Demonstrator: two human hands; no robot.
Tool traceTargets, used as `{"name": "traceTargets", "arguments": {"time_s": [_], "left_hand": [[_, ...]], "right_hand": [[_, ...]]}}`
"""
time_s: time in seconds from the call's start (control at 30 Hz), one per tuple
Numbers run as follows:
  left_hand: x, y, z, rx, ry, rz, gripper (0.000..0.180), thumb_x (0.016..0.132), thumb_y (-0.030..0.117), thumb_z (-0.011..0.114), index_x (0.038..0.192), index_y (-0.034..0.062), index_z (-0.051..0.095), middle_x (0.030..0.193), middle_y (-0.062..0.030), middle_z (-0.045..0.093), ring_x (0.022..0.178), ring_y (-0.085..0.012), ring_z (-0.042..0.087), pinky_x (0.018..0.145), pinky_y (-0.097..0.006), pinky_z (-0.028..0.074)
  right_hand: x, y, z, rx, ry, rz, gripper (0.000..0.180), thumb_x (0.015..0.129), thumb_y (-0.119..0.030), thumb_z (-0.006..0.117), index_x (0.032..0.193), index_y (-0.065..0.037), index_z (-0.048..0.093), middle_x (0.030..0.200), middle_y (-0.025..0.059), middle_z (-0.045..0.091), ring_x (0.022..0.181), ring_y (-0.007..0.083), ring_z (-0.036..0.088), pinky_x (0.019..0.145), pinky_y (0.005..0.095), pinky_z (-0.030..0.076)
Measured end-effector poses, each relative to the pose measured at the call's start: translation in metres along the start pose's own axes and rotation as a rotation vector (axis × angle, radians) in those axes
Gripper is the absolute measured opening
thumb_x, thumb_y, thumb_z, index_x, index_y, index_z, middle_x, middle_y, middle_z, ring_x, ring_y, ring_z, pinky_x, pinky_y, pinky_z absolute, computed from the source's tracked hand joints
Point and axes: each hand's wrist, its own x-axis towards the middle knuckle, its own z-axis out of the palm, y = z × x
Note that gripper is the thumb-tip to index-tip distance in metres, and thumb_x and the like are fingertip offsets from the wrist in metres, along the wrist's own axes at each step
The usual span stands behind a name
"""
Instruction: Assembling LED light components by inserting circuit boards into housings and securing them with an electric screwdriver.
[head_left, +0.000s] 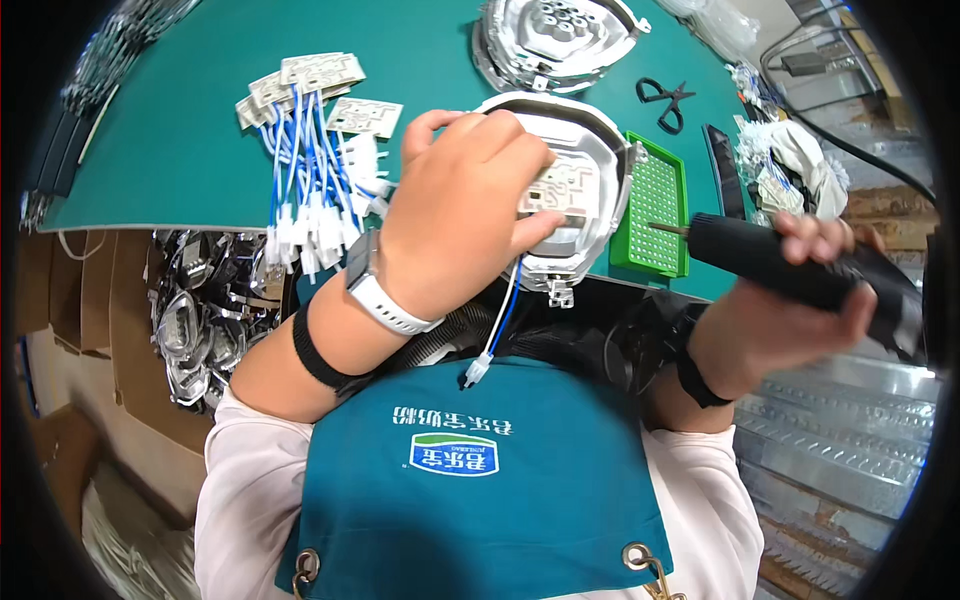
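Note:
My left hand [465, 200] reaches over a silvery metal lamp housing [612, 135] at the table's near edge. Its thumb and fingers grip a pale circuit board [568, 190] that lies in the housing. From the board, a blue and a white wire hang over the edge to a white plug [478, 370]. In my right hand [785, 320], slightly blurred, is a black electric screwdriver [765, 265]. Its thin bit points left, above a green perforated screw tray [683, 185] beside the housing.
Several wired circuit boards [320, 75] are heaped at the left. More metal housings [545, 45] are stacked at the back. Black scissors [665, 103] and a dark strip [722, 170] lie to the right. Below left, a cardboard box [135, 320] holds metal parts. A black cable [850, 150] curves at the right.

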Motion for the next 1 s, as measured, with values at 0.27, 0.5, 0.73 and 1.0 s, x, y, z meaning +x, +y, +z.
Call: {"name": "traceTargets", "arguments": {"time_s": [0.27, 0.5, 0.73, 1.0], "left_hand": [[0.004, -0.002, 0.003, -0.012, -0.038, -0.019, 0.04, 0.06, 0.015, 0.079, 0.096, 0.0086, 0.063, 0.087, -0.0033, 0.058, 0.09, -0.0246, 0.055, 0.091, -0.038, 0.032], [0.006, 0.0, 0.002, -0.006, -0.055, -0.013, 0.04, 0.06, 0.016, 0.08, 0.096, 0.0087, 0.064, 0.087, -0.0038, 0.058, 0.09, -0.0236, 0.055, 0.093, -0.038, 0.031], [0.006, 0.001, 0.003, 0.022, -0.073, -0.032, 0.039, 0.061, 0.015, 0.079, 0.097, 0.0085, 0.064, 0.09, -0.0037, 0.06, 0.089, -0.0227, 0.056, 0.093, -0.038, 0.031], [0.006, 0.003, 0.005, -0.017, -0.03, -0.018, 0.039, 0.061, 0.016, 0.079, 0.096, 0.0081, 0.063, 0.088, -0.0036, 0.059, 0.091, -0.024, 0.056, 0.093, -0.04, 0.033]], "right_hand": [[-0.01, 0.029, -0.023, -0.261, 0.087, 0.078, 0.047, 0.086, -0.038, 0.052, 0.12, -0.008, 0.041, 0.077, 0.0067, 0.048, 0.066, 0.0184, 0.05, 0.074, 0.0381, 0.044], [0.001, 0.036, -0.031, -0.117, -0.082, 0.108, 0.053, 0.086, -0.038, 0.053, 0.122, 0.0, 0.041, 0.074, 0.0097, 0.05, 0.059, 0.0188, 0.051, 0.065, 0.0366, 0.047], [-0.012, 0.04, 0.002, -0.608, -0.018, 0.005, 0.05, 0.091, -0.034, 0.054, 0.125, 0.0, 0.041, 0.082, 0.0096, 0.052, 0.071, 0.019, 0.052, 0.075, 0.039, 0.046], [-0.007, 0.002, 0.003, -0.3, 0.2, -0.08, 0.049, 0.081, -0.034, 0.057, 0.114, -0.001, 0.042, 0.082, 0.0095, 0.05, 0.067, 0.0203, 0.052, 0.077, 0.0392, 0.047]]}}
